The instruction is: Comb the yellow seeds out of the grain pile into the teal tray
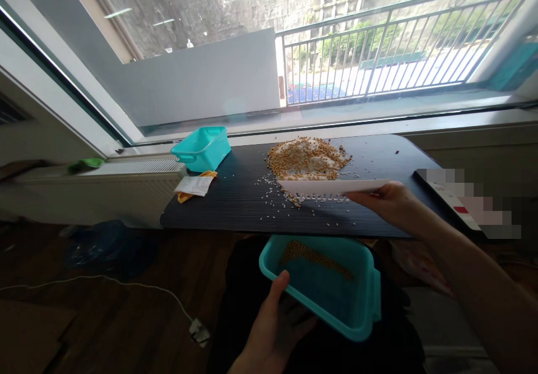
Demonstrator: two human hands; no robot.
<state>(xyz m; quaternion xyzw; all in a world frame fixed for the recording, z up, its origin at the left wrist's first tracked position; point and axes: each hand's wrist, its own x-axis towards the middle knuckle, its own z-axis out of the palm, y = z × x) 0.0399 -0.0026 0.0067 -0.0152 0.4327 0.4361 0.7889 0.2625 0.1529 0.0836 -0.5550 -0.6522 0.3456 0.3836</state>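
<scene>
My left hand (275, 318) grips the near rim of a teal plastic basin (328, 306), thumb over the edge and fingers beneath. The basin rests tilted over my lap, just below the table's front edge, with a band of yellow-brown beans (315, 256) inside. In my right hand (389, 200) is the right end of a long white flat tool (332, 187) with a toothed lower edge. The tool is held along the near side of a heap of beans mixed with white grains (309, 158). Whether its teeth touch the table, I cannot tell.
Loose white grains (273, 197) lie scattered across the dark table (227, 211). A smaller teal basket (204, 147) stands at the back left, near a folded white and yellow cloth (195, 186). A window and radiator (138, 166) border the table. A white cable (126, 281) crosses the floor.
</scene>
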